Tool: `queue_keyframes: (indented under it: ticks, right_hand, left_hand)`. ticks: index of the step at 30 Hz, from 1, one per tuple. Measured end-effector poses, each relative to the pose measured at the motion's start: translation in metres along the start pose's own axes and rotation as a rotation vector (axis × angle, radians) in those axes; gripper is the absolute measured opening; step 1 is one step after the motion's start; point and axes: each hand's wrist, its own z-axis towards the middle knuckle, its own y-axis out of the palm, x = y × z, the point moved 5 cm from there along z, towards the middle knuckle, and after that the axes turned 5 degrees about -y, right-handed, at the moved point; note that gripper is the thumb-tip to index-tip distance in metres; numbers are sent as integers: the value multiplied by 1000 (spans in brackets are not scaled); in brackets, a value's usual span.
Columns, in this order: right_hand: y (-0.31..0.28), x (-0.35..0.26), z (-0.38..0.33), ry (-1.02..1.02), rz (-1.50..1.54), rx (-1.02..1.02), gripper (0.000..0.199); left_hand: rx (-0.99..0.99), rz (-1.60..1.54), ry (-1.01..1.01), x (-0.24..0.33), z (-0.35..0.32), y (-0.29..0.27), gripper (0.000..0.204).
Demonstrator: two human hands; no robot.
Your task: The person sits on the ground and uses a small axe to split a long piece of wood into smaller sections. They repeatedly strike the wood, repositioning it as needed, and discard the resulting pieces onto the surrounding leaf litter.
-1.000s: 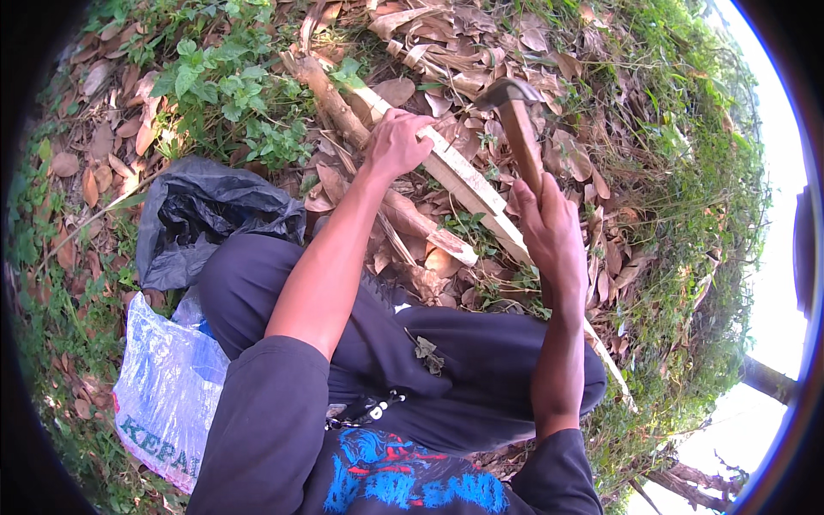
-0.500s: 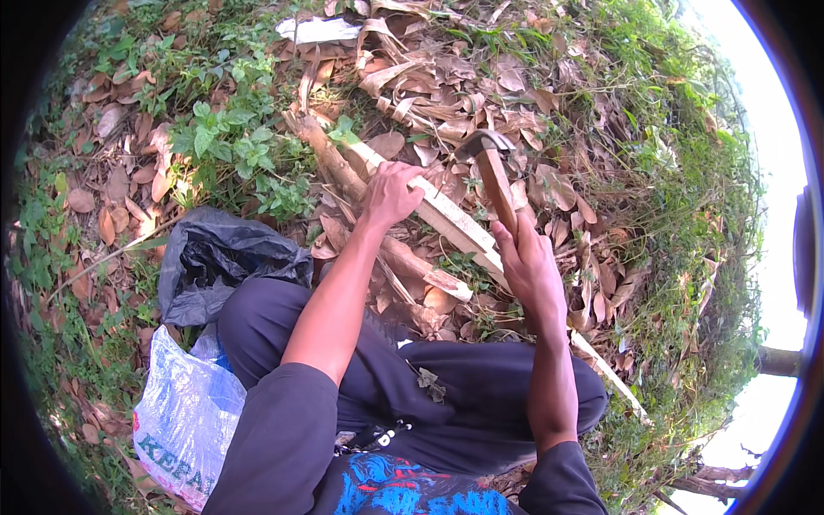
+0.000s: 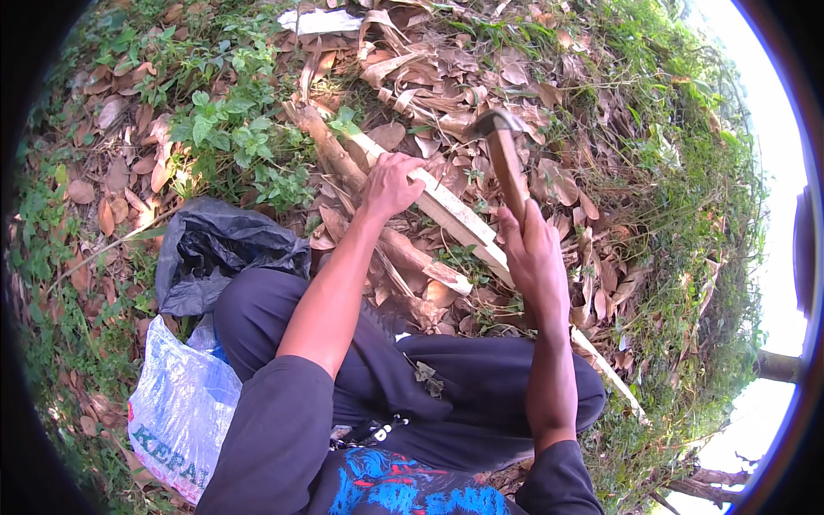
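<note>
Hands (image 3: 536,257): hammer (image 3: 506,163) head-up, upright

Two bags lying by the person's left knee (image 3: 257,318): crumpled black plastic bag (image 3: 219,253) touching its outer side, translucent white-blue printed plastic bag (image 3: 180,408) sitting just below that, nearer the body.

Both hands' fingers (image 3: 390,176) closed, forearms outstretched
</note>
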Motion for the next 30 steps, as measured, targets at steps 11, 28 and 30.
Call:
queue_keyframes:
  ticks: [11, 28, 30]
  right_hand:
    - [52, 35, -3, -56, -192, -205, 36]
    - [17, 22, 9, 132, -42, -112, 39]
    - [0, 10, 10, 4, -52, 15, 38]
  left_hand:
    - [19, -2, 47, 9, 10, 0, 39]
    - [6, -1, -6, -5, 0, 7, 42]
    - [1, 8, -7, -1, 6, 4, 42]
